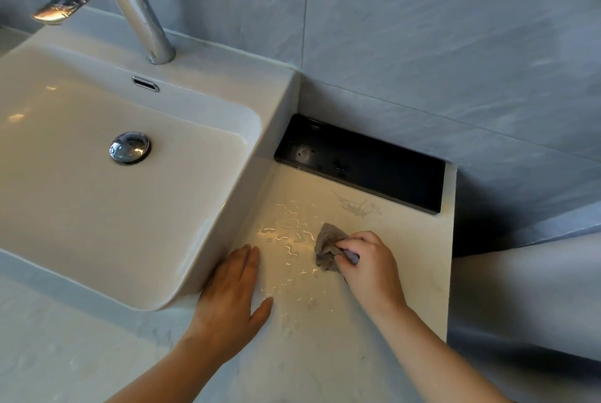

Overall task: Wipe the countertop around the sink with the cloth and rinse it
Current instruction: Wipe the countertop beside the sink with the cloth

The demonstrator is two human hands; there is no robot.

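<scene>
My right hand [367, 259] pinches the bunched cloth [328, 248]; my left hand [232, 292] lies flat, fingers straight. I'd press harder and sweep left through the water [289, 233] beside my grip.

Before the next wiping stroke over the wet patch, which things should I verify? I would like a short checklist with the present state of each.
1. Right hand grips the cloth: ok.
2. Cloth lies on the countertop: ok.
3. Wet patch wiped: not ok, water drops lie between the hands.
4. Left hand out of the stroke path: not ok, it rests flat at the edge of the drops, beside the sink.
5. Black tray clear of the stroke: ok, it sits at the back by the wall.
6. Cloth clean enough: cannot tell.
</scene>
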